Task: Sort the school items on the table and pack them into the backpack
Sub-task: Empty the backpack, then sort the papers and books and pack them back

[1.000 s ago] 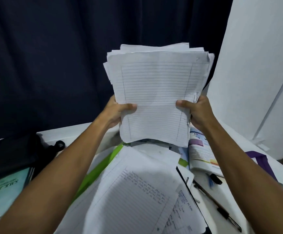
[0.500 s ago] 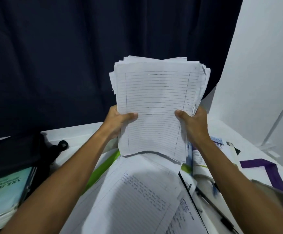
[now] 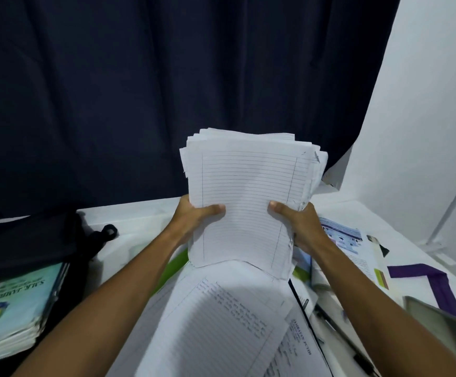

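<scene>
Head view shows both hands [image 3: 194, 221] [image 3: 300, 224] gripping a paper stack [image 3: 248, 202] upright above the desk [image 3: 145, 216], sorting underway, backpack [image 3: 28, 240] apparently unpacked.

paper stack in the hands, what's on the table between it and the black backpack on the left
In the head view, mostly bare white table lies between the paper stack and the backpack, crossed by the backpack's black strap loop and the left hand.

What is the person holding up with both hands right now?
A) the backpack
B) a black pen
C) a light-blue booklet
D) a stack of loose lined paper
D: the left hand and right hand grip the sides of an upright stack of lined paper, thumbs on its front sheet.
</scene>
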The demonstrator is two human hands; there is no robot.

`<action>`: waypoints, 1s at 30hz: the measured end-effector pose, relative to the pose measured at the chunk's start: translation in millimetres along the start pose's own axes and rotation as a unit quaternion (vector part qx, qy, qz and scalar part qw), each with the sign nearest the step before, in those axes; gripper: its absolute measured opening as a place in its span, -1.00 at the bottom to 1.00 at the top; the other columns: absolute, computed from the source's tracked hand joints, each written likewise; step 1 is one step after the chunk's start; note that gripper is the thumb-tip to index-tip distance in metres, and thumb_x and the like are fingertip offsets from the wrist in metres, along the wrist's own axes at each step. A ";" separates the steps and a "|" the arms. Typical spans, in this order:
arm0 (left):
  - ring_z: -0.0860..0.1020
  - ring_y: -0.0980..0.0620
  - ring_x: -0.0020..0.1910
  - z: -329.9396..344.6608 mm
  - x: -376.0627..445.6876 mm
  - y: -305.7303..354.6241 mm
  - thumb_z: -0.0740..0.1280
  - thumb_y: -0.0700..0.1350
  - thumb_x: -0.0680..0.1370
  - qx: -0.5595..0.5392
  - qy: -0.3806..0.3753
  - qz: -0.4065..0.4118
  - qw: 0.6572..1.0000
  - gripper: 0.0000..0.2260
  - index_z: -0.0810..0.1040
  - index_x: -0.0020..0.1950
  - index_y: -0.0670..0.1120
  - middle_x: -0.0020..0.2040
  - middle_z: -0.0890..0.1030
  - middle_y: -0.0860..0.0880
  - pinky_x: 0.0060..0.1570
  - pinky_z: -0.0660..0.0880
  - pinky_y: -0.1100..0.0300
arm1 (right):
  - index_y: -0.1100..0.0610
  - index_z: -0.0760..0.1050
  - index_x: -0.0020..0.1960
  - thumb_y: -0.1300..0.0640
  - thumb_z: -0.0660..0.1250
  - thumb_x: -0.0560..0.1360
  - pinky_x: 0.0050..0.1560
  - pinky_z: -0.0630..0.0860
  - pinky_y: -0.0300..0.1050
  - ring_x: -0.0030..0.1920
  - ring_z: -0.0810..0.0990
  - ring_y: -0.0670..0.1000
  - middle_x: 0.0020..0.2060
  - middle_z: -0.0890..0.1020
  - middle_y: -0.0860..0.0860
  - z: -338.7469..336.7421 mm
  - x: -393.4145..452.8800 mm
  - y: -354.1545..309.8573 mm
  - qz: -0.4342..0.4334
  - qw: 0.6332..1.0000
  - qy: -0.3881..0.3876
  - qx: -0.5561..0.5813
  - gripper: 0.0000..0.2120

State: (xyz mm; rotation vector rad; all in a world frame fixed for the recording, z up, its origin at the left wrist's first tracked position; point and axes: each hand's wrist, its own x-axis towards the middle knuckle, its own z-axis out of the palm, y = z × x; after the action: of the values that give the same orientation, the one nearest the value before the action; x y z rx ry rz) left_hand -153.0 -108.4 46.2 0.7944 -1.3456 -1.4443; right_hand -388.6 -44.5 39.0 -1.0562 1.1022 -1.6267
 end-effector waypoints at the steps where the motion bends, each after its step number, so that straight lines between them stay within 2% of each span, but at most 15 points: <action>1: 0.63 -0.15 0.14 -0.5 -0.3 0.3 0.61 -0.22 0.27 0.018 -0.001 -0.002 1.000 -0.50 0.60 0.17 -0.22 0.12 0.67 -0.17 0.15 0.54 -0.06 | 0.19 0.55 0.22 0.10 0.60 0.25 0.12 0.58 0.08 0.11 0.65 0.08 0.06 0.69 0.06 -3.6 1.3 0.0 -0.003 0.999 -0.009 -0.051 -0.43; 4: 0.65 -0.10 0.11 0.0 -1.6 2.6 0.61 -0.19 0.31 0.074 0.018 -0.001 0.997 -0.54 0.60 0.17 -0.19 0.10 0.68 -0.12 0.16 0.55 -0.07 | 0.19 0.57 0.18 0.16 0.54 0.37 0.12 0.59 0.04 0.06 0.67 0.00 0.05 0.69 0.05 -6.2 1.1 0.5 -0.015 0.990 -0.006 -0.139 -0.59; 7: 0.68 -0.04 0.02 5.5 -0.9 14.9 0.54 -0.28 0.38 0.097 0.036 0.005 0.995 -0.69 0.61 0.10 -0.16 0.00 0.71 -0.05 0.03 0.62 0.04 | 0.24 0.59 0.11 0.22 0.50 0.40 -0.15 0.60 -0.20 -0.14 0.68 -0.09 0.01 0.69 0.15 0.9 2.1 -11.5 -0.041 0.988 0.017 -0.151 -0.71; 8: 0.68 -0.03 0.00 7.2 -0.3 22.7 0.53 -0.30 0.39 0.092 0.031 0.006 0.995 -0.69 0.61 0.10 -0.17 0.00 0.71 -0.05 -0.02 0.62 0.08 | 0.26 0.59 0.11 0.23 0.50 0.41 -0.14 0.60 -0.20 -0.14 0.68 -0.06 0.00 0.69 0.15 4.3 2.4 -17.8 -0.049 0.987 0.021 -0.149 -0.70; 11: 0.68 0.04 -0.01 5.4 3.5 53.5 0.53 -0.30 0.39 0.139 0.019 0.010 0.990 -0.63 0.59 0.17 -0.20 0.04 0.69 -0.05 -0.07 0.61 0.18 | 0.24 0.59 0.12 0.25 0.50 0.41 -0.03 0.61 -0.11 -0.04 0.69 -0.01 -0.03 0.69 0.05 15.7 1.1 -36.5 -0.052 0.990 0.027 -0.130 -0.70; 14: 0.67 0.05 0.00 0.6 -0.4 84.6 0.55 -0.30 0.36 0.197 0.010 0.011 0.980 -0.62 0.60 0.15 -0.16 0.06 0.68 -0.04 -0.02 0.61 0.15 | 0.17 0.58 0.09 0.29 0.47 0.42 -0.19 0.60 -0.21 -0.10 0.70 -0.07 -0.06 0.69 0.00 31.1 -12.2 -55.3 -0.037 0.995 0.019 -0.087 -0.74; 16: 0.67 0.08 -0.03 -4.0 -10.4 97.0 0.53 -0.35 0.36 0.202 0.003 0.007 0.979 -0.63 0.60 0.14 -0.17 0.04 0.68 -0.03 -0.12 0.61 0.24 | 0.18 0.57 0.09 0.31 0.45 0.43 -0.26 0.59 -0.25 -0.15 0.70 -0.10 -0.09 0.69 -0.01 42.0 -28.2 -59.5 -0.007 0.998 0.019 -0.052 -0.75; 18: 0.68 0.10 -0.09 -11.2 -25.6 102.9 0.51 -0.36 0.39 0.216 -0.017 -0.021 0.976 -0.68 0.61 0.10 -0.17 0.00 0.69 -0.01 -0.23 0.58 0.32 | 0.21 0.56 0.12 0.32 0.44 0.44 -0.24 0.61 -0.19 -0.12 0.70 -0.05 -0.08 0.70 0.01 49.0 -48.3 -54.8 0.030 0.999 0.012 -0.020 -0.74; 20: 0.68 0.09 -0.11 -28.6 -39.6 99.0 0.48 -0.32 0.43 0.266 -0.053 -0.079 0.959 -0.75 0.62 0.07 -0.13 -0.02 0.70 0.01 -0.24 0.58 0.29 | 0.24 0.57 0.15 0.29 0.45 0.42 -0.11 0.63 -0.01 -0.04 0.70 0.07 -0.01 0.70 0.09 54.1 -72.0 -39.7 0.082 0.996 0.020 -0.003 -0.70; 23: 0.68 -0.01 0.00 -59.6 -60.0 73.9 0.48 -0.31 0.43 0.278 -0.108 -0.176 0.938 -0.70 0.60 0.14 -0.16 0.05 0.70 -0.04 -0.01 0.61 0.09 | 0.28 0.56 0.19 0.29 0.44 0.41 0.09 0.56 0.22 0.05 0.66 0.21 0.07 0.66 0.19 63.5 -114.2 -7.0 0.159 0.986 0.049 0.028 -0.64; 25: 0.67 -0.07 0.02 -73.6 -76.5 52.1 0.50 -0.31 0.41 0.278 -0.125 -0.210 0.929 -0.66 0.60 0.16 -0.18 0.08 0.69 -0.09 0.08 0.60 0.01 | 0.29 0.55 0.20 0.30 0.44 0.39 0.12 0.54 0.27 0.07 0.64 0.24 0.08 0.65 0.21 72.7 -143.4 17.2 0.187 0.978 0.087 0.036 -0.62; 30: 0.66 -0.10 0.00 -94.2 -106.8 9.4 0.62 -0.23 0.25 0.306 -0.109 -0.217 0.921 -0.49 0.56 0.16 -0.15 0.04 0.68 -0.10 0.08 0.60 -0.11 | 0.36 0.54 0.16 0.32 0.39 0.45 0.05 0.58 0.21 0.00 0.66 0.25 0.02 0.66 0.24 91.4 -199.5 56.1 0.241 0.953 0.181 0.016 -0.71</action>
State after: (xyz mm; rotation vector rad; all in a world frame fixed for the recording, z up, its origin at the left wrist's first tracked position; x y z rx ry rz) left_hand -30.2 -39.4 22.8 1.4425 -1.9224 -1.4821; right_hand -240.7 114.5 -25.4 -0.4166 1.4363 -1.4551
